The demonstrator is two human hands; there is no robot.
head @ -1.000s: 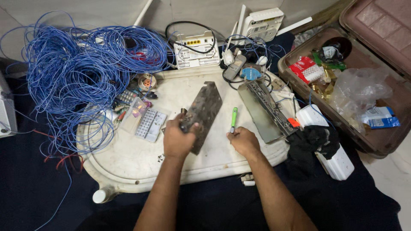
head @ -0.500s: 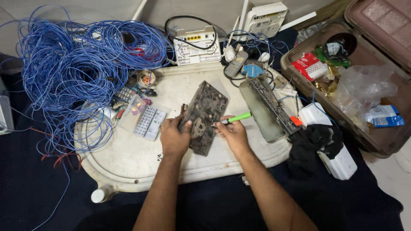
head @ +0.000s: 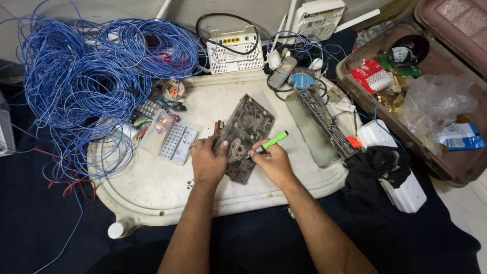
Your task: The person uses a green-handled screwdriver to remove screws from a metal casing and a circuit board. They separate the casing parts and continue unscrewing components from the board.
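Observation:
A dark, dirty circuit board [head: 246,129] lies tilted on a white plastic tabletop [head: 152,187]. My left hand [head: 207,161] grips the board's lower left edge. My right hand [head: 271,161] holds a green-handled screwdriver [head: 273,140], its tip pointing left onto the board's lower part. A grey elongated casing [head: 319,127] lies just right of the board.
A big tangle of blue wire [head: 86,86] fills the left. Small clear component boxes [head: 170,137] sit left of the board. White routers [head: 234,48] stand at the back. An open brown case [head: 431,91] with packets and a plastic bag is on the right, black cloth [head: 375,165] beside it.
My right hand has swung the green screwdriver from upright beside the board to lying across it, tip on the board. The left hand has stayed on the board, which now lies flatter.

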